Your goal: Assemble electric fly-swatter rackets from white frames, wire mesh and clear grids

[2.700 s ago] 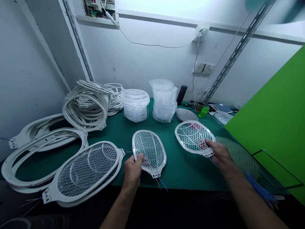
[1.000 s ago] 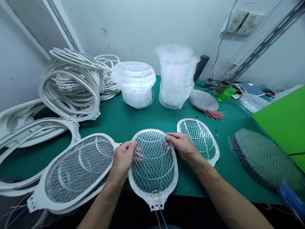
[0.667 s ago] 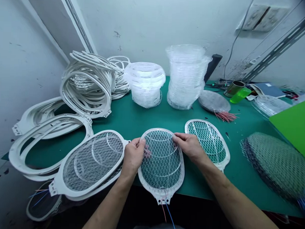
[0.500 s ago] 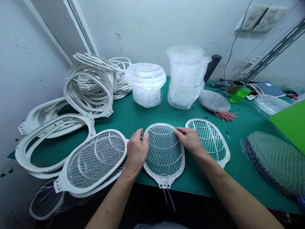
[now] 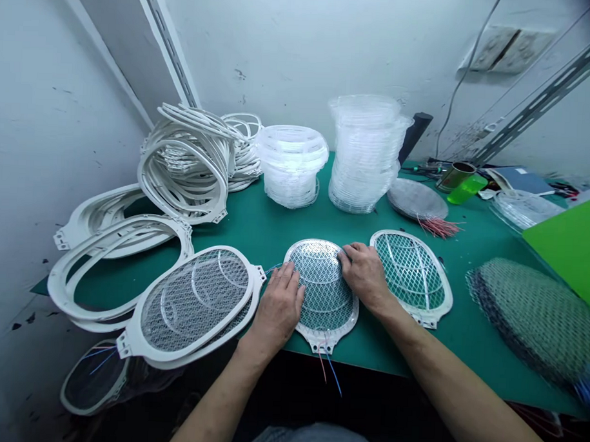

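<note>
A white oval frame with metal mesh (image 5: 324,293) lies at the table's front edge, its tab toward me with a red and a blue wire hanging down. My left hand (image 5: 280,301) rests on its left rim, palm down, fingers stretched out. On its upper right rim sits my right hand (image 5: 363,272), its fingers curled together; what they hold, if anything, is hidden. To the right lies another meshed frame (image 5: 409,270). Left of my left hand, meshed frames (image 5: 195,308) are stacked, overlapping bare white frames (image 5: 60,290).
Piled white frames (image 5: 185,172) stand at the back left. Two stacks of clear rings (image 5: 291,169) (image 5: 365,159) are behind the hands. Round grey discs with red wires (image 5: 416,199), a green bottle (image 5: 466,188), a metal cup (image 5: 455,176) and mesh sheets (image 5: 538,320) are on the right.
My left hand has shifted from gripping the upper left rim to lying flatter and lower on it. My right hand has curled its fingers at the upper right rim. The view has shifted slightly.
</note>
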{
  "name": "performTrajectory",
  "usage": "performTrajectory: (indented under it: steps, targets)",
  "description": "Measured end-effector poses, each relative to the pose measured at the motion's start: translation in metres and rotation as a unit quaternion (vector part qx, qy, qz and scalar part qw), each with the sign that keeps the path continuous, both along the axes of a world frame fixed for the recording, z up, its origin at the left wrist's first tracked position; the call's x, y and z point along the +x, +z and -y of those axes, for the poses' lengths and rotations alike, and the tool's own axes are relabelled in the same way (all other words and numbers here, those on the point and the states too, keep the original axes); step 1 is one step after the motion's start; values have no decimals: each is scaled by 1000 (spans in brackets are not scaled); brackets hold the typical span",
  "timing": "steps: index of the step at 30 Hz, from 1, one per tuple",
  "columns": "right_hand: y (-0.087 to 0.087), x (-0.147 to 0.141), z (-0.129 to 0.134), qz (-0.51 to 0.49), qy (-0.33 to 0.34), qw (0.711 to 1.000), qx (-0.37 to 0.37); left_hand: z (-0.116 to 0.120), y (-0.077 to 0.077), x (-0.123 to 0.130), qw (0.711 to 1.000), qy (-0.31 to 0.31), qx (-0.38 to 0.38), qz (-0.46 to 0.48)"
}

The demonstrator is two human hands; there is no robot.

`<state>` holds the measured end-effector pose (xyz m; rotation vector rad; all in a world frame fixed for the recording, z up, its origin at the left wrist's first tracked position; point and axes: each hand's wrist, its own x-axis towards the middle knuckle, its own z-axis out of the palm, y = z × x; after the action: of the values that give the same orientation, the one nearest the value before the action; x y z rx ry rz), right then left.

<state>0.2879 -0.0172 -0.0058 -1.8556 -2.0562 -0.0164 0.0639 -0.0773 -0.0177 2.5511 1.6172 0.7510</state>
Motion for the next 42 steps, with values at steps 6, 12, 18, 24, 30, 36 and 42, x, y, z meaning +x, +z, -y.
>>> performTrajectory:
  steps: [6, 12, 18, 24, 30, 36, 42]
  targets:
    - [-6, -12, 4, 61, 106, 992, 8, -2, 1, -1, 1000, -7, -23, -20]
    - [-13, -17, 4, 69, 125, 990, -2, -30, 10, -1, 995, -15, -79, -61]
    - [-4, -12, 7, 84, 147, 985, -31, -46, 7, 5, 991, 10, -97, -89]
    - [4, -11, 7, 100, 151, 982, -62, -61, 9, 14, 990, -4, -97, -105]
    - [10, -11, -2, 96, 215, 970, -61, -63, 4, 14, 988, -9, -94, -120]
    - [5, -4, -11, 82, 258, 962, -48, -62, 5, 15, 989, -5, -91, -118]
    - [2, 9, -4, 56, 224, 970, -72, -62, 8, 19, 984, -2, -119, -131]
